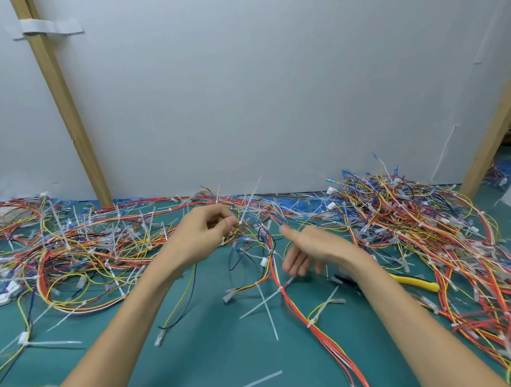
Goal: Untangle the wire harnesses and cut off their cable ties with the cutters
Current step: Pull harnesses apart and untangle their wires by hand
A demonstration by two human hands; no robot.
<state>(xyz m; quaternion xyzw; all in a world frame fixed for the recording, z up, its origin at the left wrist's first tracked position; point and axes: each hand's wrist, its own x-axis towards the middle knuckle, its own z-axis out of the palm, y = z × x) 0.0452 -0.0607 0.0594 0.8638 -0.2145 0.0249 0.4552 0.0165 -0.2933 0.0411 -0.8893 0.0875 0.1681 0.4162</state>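
The wire harness (296,309) being worked on lies in the middle of the green mat (198,359), a bundle of red, yellow and white wires running from the near right up to the left hand (203,234). That hand is raised a little over the mat, its thumb and forefinger (230,222) pinching the far end of the bundle where white tie tails stick up; the other fingers are curled in. The right hand (310,246) hovers just right of the harness, holding nothing, its fingers (296,262) loosely spread and pointing down, blurred. White cable ties (266,308) clasp the harness along its length, and a loose tie (249,384) lies flat on the mat nearer the camera. The cutters (416,282), with a yellow handle, lie on the mat to the right, partly hidden behind the right forearm. A dense left heap (82,249) of tangled harnesses fills the left side, and a larger right heap (428,228) spreads over the right. Behind stands a white board (272,89), with a slanting wooden batten (63,105) against it on the far left
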